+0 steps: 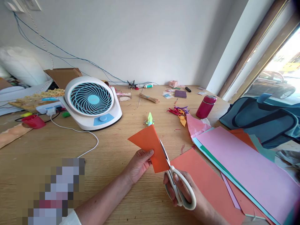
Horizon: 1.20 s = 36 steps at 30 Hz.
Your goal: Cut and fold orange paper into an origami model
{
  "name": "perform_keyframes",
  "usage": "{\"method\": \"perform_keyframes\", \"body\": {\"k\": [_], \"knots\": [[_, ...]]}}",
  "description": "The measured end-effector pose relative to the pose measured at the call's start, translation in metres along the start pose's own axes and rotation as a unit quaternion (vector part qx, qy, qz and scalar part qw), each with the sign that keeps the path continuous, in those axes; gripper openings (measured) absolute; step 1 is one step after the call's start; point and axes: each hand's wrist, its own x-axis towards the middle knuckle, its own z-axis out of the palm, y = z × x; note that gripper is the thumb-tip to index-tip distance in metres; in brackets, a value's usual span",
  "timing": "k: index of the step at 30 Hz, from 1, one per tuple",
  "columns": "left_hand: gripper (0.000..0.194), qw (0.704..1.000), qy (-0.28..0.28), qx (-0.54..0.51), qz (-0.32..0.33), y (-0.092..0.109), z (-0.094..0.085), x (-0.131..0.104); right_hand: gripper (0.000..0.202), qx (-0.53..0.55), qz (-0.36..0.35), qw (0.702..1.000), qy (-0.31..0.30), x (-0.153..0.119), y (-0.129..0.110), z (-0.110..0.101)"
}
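My left hand pinches a folded-looking piece of orange paper between thumb and fingers, held above the wooden table. Through the handles of white-handled scissors go the fingers of my right hand. The scissor blades lie along the right edge of the orange paper, pointing up and away from me. Whether they are cutting into it at this moment I cannot tell. Just beyond the paper stands a small yellow-green folded paper figure. A larger orange sheet lies under and right of my right hand.
A white fan stands at the left, its cable trailing across the table. Pink and other coloured sheets lie stacked at right, near a red flask and a blue bag. Paper scraps and thin sticks lie farther back.
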Motion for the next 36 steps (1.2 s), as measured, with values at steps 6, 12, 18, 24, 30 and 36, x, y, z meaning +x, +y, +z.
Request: {"method": "perform_keyframes", "body": {"k": [6, 12, 18, 24, 30, 36], "knots": [[0.023, 1.0, 0.007, 0.0, 0.001, -0.0005, -0.0002, 0.0008, 0.057, -0.009, -0.003, 1.0, 0.0, 0.0, 0.0, 0.0], [0.021, 1.0, 0.006, 0.002, 0.0, 0.0, 0.0011, -0.0009, 0.059, -0.003, 0.0, 1.0, 0.006, 0.0006, -0.0008, 0.0007], [0.02, 1.0, -0.011, 0.017, -0.004, -0.0002, 0.0009, -0.0008, 0.058, -0.001, -0.009, 1.0, 0.007, 0.0002, 0.0, 0.0008], [0.02, 1.0, -0.004, 0.015, -0.006, -0.0012, 0.0008, -0.0014, 0.057, -0.005, -0.018, 1.0, 0.004, 0.0009, 0.0015, 0.0004], [0.02, 1.0, -0.005, 0.023, -0.004, -0.0021, 0.0015, -0.0025, 0.058, -0.005, -0.006, 1.0, 0.011, 0.0004, -0.0006, 0.0009], [0.023, 0.999, -0.021, 0.035, -0.008, -0.0046, 0.0002, -0.002, 0.058, -0.008, -0.006, 1.0, 0.012, 0.0003, -0.0013, -0.0005]]}}
